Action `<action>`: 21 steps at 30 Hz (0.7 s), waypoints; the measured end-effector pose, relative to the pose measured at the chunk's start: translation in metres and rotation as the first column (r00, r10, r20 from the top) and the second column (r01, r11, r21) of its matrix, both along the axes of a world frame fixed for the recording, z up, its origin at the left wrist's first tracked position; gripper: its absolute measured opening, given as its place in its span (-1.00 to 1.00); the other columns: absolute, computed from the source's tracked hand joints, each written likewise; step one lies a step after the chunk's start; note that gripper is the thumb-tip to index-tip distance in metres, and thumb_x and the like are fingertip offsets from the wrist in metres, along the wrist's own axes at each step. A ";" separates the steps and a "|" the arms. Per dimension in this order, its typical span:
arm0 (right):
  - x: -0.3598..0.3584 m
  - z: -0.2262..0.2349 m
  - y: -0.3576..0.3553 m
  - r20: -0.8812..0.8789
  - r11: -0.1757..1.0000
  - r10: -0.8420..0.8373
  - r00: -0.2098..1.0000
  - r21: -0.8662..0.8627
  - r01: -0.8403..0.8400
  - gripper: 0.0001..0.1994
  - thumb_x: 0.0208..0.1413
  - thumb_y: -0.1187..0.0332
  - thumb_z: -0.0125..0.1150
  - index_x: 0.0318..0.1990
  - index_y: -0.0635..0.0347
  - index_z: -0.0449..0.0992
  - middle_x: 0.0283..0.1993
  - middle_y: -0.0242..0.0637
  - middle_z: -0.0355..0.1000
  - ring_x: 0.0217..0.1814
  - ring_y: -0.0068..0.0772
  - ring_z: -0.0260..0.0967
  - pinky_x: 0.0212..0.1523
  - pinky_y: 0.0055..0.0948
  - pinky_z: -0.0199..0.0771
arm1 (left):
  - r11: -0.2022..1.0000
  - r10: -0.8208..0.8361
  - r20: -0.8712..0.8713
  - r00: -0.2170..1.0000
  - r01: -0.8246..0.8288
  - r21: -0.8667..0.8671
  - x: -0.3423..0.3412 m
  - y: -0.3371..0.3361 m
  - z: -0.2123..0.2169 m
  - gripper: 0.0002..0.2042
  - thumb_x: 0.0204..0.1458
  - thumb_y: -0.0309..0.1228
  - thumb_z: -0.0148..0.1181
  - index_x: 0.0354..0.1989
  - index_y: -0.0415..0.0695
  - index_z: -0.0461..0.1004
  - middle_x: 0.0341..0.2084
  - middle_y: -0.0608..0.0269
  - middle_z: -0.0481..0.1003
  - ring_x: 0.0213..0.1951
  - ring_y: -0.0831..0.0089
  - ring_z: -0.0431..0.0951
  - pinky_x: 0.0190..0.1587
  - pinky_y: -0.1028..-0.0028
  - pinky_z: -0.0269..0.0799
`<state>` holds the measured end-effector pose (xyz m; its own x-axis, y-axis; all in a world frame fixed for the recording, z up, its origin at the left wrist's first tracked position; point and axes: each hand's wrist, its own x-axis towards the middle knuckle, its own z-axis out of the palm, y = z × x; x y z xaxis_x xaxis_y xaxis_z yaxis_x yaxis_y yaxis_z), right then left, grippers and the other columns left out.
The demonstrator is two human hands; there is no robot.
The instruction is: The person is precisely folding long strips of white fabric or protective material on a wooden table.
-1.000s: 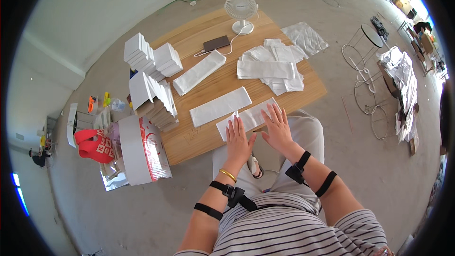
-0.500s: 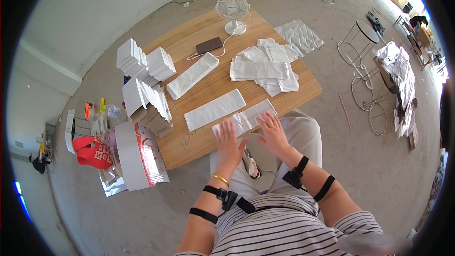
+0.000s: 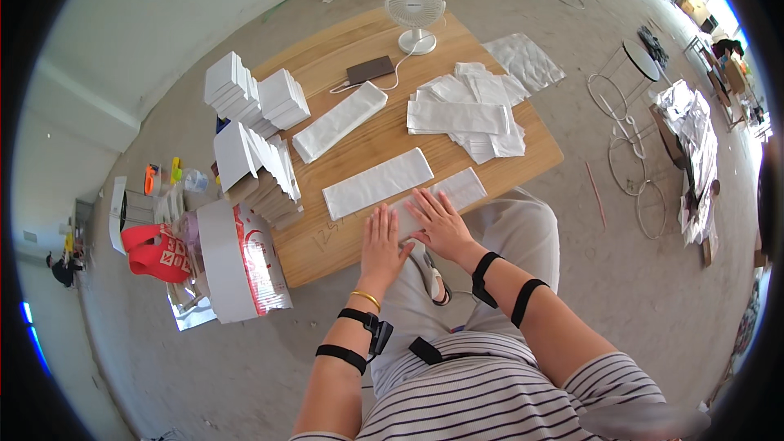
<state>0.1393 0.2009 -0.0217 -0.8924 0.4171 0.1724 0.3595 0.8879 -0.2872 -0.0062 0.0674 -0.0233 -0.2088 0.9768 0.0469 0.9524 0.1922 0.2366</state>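
A long white folded sheet (image 3: 462, 188), thin fabric or film, lies along the near edge of the wooden table (image 3: 523, 165). My left hand (image 3: 382, 243) rests flat on its left end, fingers stretched out. Beside it my right hand (image 3: 442, 227) presses on the middle of the same sheet with fingers spread. Between them the hands hide much of its left half. Just beyond lies a second flat white folded sheet (image 3: 378, 184). A third one (image 3: 339, 122) sits farther off to the left. At the right is a loose pile of similar white sheets (image 3: 464, 118).
Stacks of white flat boxes (image 3: 284, 100) line the table's left edge. A small white fan (image 3: 415, 6) and a dark power bank (image 3: 370, 69) joined by a cable stand at the back. An open carton (image 3: 219, 257) with a red bag (image 3: 153, 255) is left. Stools (image 3: 641, 61) stand right.
My right hand has slid left along the near sheet, from its right part to its middle, closer to my left hand. The sheet looks flatter now. My left hand has barely shifted.
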 end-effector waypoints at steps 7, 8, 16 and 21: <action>0.010 0.001 0.001 0.013 0.998 -0.056 0.998 -0.012 0.056 -0.31 0.21 -0.05 0.05 0.42 0.06 0.11 0.53 -0.17 -0.08 0.58 -0.17 -0.19 0.52 -0.03 -0.26 | 1.000 0.013 -0.011 1.000 -0.013 0.008 -0.002 -0.005 0.005 -0.24 0.18 -0.03 0.09 0.47 -0.05 -0.05 0.45 -0.13 -0.13 0.45 -0.08 -0.12 0.43 -0.08 -0.21; 0.013 0.001 0.005 -0.009 0.997 -0.072 0.997 -0.039 0.072 -0.34 0.22 -0.01 0.07 0.39 0.07 0.16 0.52 -0.16 -0.04 0.58 -0.15 -0.17 0.52 -0.02 -0.25 | 1.000 0.016 0.005 1.000 -0.016 0.014 -0.004 -0.002 0.006 -0.27 0.18 -0.05 0.10 0.46 -0.03 -0.01 0.44 -0.12 -0.12 0.45 -0.08 -0.10 0.42 -0.10 -0.21; 0.036 0.017 0.013 -0.169 0.958 -0.245 0.955 -0.192 0.212 -0.54 0.17 0.20 0.17 0.20 0.16 0.37 0.33 -0.15 0.20 0.50 -0.11 -0.03 0.50 -0.04 -0.14 | 0.993 0.101 0.086 0.991 -0.106 0.059 -0.023 0.054 0.022 -0.37 0.24 -0.09 0.02 0.43 -0.04 0.07 0.43 -0.17 -0.09 0.44 -0.12 -0.10 0.42 -0.10 -0.23; 0.034 0.019 0.015 -0.211 0.940 -0.292 0.933 -0.242 0.240 -0.57 0.16 0.25 0.17 0.17 0.16 0.38 0.32 -0.15 0.22 0.48 -0.11 0.00 0.49 -0.06 -0.10 | 0.994 0.109 -0.086 0.990 -0.110 -0.004 -0.024 0.071 0.010 -0.39 0.25 -0.01 -0.04 0.40 -0.04 0.12 0.38 -0.29 -0.01 0.41 -0.17 -0.02 0.40 -0.12 -0.19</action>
<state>0.1733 0.2163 -0.0028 -0.6860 0.6832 0.2503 0.4710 0.6791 -0.5629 -0.0297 0.1382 -0.0135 -0.3100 0.9488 0.0604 0.9422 0.2981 0.1528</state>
